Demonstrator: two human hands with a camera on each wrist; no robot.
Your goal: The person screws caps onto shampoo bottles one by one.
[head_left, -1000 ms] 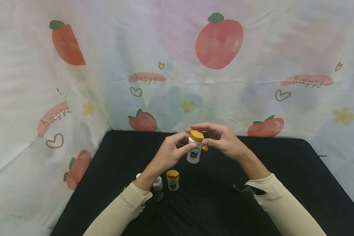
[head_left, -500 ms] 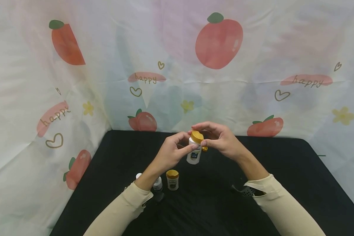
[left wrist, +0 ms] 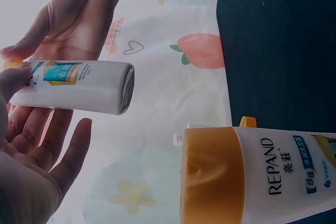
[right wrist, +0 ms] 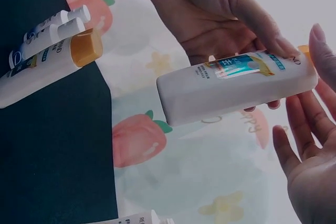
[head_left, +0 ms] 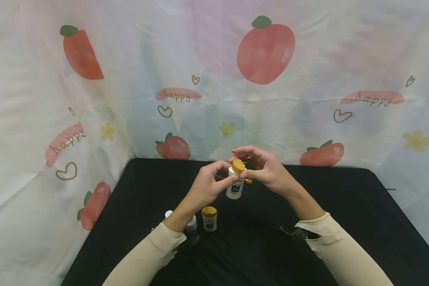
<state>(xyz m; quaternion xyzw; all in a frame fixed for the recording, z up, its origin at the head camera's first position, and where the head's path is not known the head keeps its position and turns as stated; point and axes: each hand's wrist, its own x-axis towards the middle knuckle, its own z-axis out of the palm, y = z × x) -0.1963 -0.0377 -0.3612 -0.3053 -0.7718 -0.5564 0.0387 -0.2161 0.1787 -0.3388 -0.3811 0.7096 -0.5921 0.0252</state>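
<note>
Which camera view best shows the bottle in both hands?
The right wrist view: the bottle appears largest there, body mostly unobstructed, label visible. The head view shows its gold cap best, but the bottle looks small and the left hand partly covers it. The left wrist view shows it partly, base included.

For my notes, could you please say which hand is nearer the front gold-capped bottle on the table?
Left. The left hand is above and beyond the bottle; the right hand, farther off, is up and to its right.
</note>
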